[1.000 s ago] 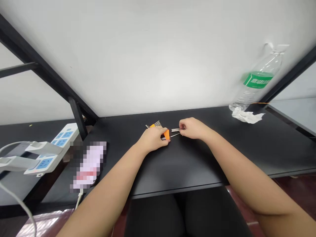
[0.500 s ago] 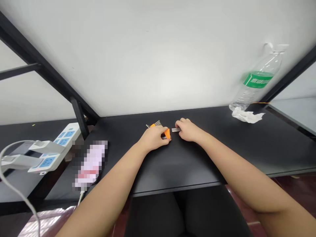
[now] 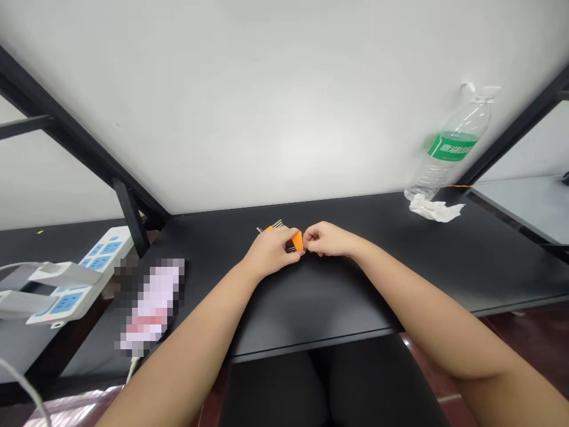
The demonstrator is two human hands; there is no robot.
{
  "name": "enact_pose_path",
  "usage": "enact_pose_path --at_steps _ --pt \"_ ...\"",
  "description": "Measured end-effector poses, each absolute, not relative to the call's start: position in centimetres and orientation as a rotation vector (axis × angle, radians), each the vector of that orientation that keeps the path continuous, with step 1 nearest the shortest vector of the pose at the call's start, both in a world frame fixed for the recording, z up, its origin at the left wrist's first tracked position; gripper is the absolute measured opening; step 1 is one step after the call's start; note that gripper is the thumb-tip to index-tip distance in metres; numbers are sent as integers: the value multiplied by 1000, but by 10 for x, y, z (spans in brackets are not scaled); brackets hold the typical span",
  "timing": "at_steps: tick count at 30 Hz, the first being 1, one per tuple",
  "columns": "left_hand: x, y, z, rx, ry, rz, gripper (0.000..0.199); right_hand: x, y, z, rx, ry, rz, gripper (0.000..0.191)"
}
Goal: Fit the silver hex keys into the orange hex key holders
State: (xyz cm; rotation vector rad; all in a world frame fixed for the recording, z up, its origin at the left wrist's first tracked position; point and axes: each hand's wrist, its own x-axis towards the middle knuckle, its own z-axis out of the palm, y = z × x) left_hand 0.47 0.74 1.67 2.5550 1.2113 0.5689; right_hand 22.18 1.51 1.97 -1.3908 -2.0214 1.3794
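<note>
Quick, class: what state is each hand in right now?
Left hand: closed, holding the orange piece.
Right hand: fingers pinched closed beside it; whether they hold anything cannot be told.

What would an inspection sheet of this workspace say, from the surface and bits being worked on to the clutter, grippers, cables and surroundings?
Surface: black desktop, upright against a pale wall: nothing seen spilled.
Job's things: orange piece; thin metallic strips by the left hand.
Clutter: clear bottle, crumpled tissue, pixelated pinkish item.
Grippers: bare hands; left fingers hold the orange piece, right hand beside it, grip unclear.
Cables: white cable, lower left.
Surroundings: power strip, black frame.
</note>
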Motion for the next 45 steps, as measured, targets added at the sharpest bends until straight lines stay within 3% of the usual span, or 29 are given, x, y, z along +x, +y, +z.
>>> enact_pose_path --at_steps 5,9,14,17,20,24,30,39,45 --pt "3 8 19 2559 1168 462 16 227 16 21 -1473 -1965 1517 7" --pt "1 11 18 2535 1252 382 20 242 23 25 -1615 -2016 1422 9" --pt "2 12 17 2536 1267 375 20 257 26 32 -1847 -2241 988 19" --pt "2 13 17 2542 1287 416 21 252 21 32 -1680 -2382 647 17" --pt "2 14 15 2552 1295 472 20 239 16 25 -1522 -2518 450 36" --pt "1 16 11 2556 1260 580 19 225 15 14 -1547 -2556 470 22" --pt "1 16 8 2514 1206 673 19 222 19 12 -1654 -2478 485 30" --pt "1 16 10 2535 1204 676 18 223 14 18 -1561 -2385 462 16" --pt "1 15 11 2537 1181 700 14 216 9 23 -1294 -2217 931 12"
